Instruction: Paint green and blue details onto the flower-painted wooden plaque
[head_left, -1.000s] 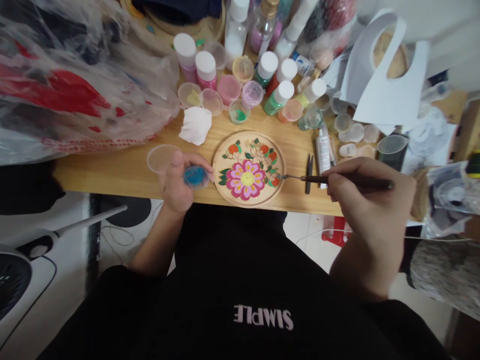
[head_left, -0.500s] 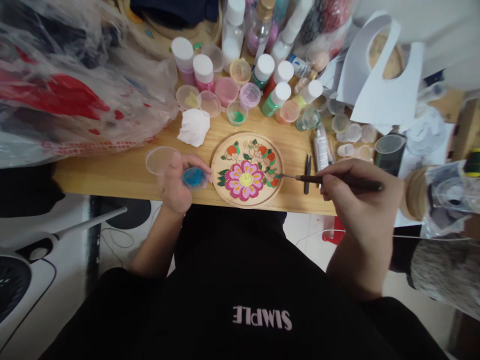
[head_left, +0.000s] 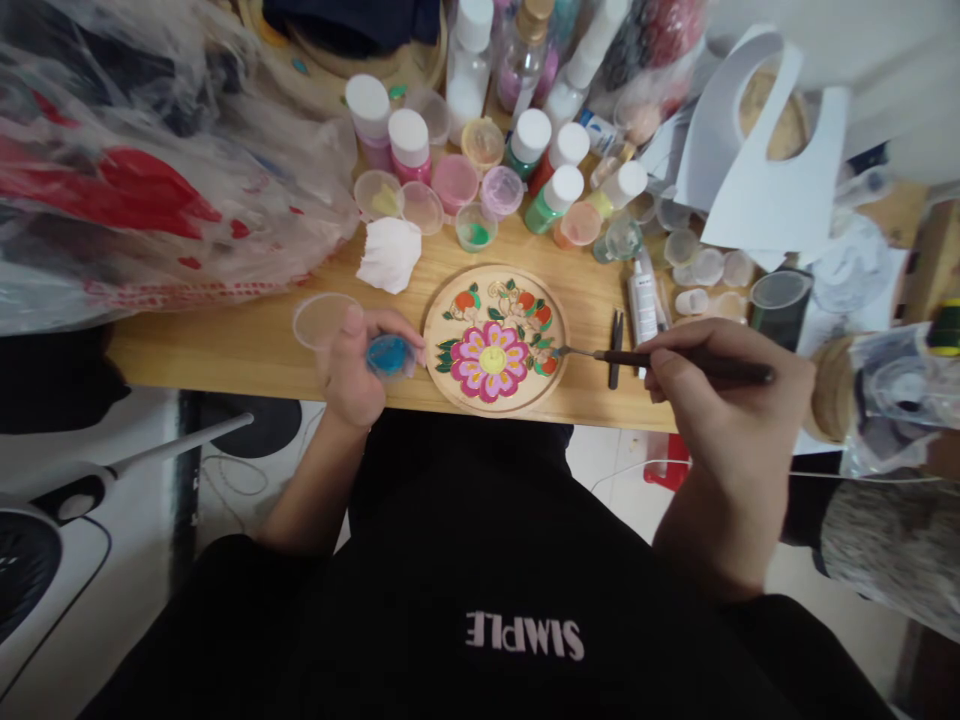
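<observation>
A round wooden plate point(head_left: 437, 388) lies near the table's front edge, bearing a large pink flower point(head_left: 489, 361) outlined in gold, with green leaves and orange fruits around it. My left hand point(head_left: 360, 370) is closed around a small clear cup of blue paint point(head_left: 388, 355), its fingers close to the plate's left rim. Between the fingers and thumb of my right hand point(head_left: 724, 400) is a dark-handled palette knife point(head_left: 637, 358). Its thin metal tip reaches over the right side of the plate, by the lower orange fruit; whether it touches the surface I cannot tell.
Behind the plate stand several white-capped paint bottles point(head_left: 532, 135) and small paint cups point(head_left: 476, 228). Black tweezers point(head_left: 615, 350) and a white tube point(head_left: 643, 308) lie right of the plate. A crumpled white tissue point(head_left: 389, 255) and a big plastic bag point(head_left: 172, 210) are at left.
My right hand has shifted slightly right with the palette knife, its tip drawing a little toward the plate's right rim. My left hand holds the cup nearly still.
</observation>
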